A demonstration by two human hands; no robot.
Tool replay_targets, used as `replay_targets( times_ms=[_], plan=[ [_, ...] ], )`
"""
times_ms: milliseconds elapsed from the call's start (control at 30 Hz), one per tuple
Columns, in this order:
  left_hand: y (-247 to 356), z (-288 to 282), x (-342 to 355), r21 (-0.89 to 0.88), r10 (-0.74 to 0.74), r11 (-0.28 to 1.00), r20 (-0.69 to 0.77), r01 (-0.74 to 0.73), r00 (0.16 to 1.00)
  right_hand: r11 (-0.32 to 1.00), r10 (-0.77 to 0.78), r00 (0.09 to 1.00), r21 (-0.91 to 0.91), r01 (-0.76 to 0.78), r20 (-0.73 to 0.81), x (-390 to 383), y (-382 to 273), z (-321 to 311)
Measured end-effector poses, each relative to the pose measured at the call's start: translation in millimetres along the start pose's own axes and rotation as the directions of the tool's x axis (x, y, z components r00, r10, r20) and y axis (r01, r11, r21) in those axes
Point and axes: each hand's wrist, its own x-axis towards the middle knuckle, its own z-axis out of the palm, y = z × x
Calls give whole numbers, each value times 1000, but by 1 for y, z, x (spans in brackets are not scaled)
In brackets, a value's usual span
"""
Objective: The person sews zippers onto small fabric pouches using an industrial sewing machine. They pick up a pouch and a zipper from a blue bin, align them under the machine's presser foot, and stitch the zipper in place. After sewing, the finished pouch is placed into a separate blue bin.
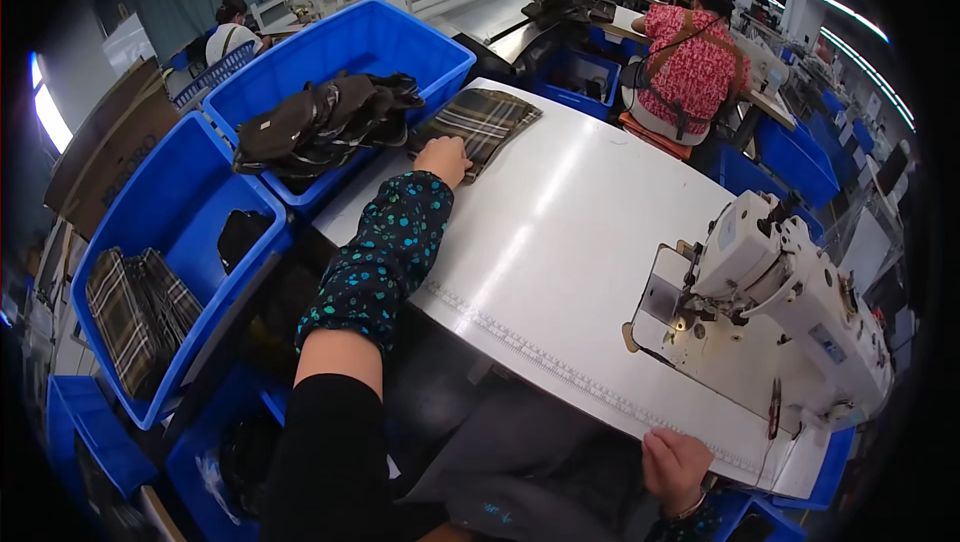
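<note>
Black cloth covers my left upper arm, closest to me, and a speckled sleeve cover runs on from it to my wrist. Beyond, at the far left of the pale worktop, lies a flat plaid piece. Its long axis slants away from me and to the right. My left fingers curl at its near end, so most of the cloth lies past them and to their right; whether they pinch or merely touch it, I cannot tell. My right fingers curl inward at the near edge, by the ruler strip, well apart from the plaid; what they pinch, if anything, I cannot tell.
</note>
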Motion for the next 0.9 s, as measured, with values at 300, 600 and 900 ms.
replay_targets(
  times_ms=[300,600,900],
  plan=[
    [120,2,-121,-672,314,665,648,327,694,995,15,1000,94,-16,15,26,-17,14],
    [141,-39,-178,-874,431,486,211,-28,877,990,133,979,27,-139,154,71,-30,83],
    [-67,-182,-67,244,-60,902,-744,355,665,971,220,966,-126,-204,138,56,5,71]
  ],
)
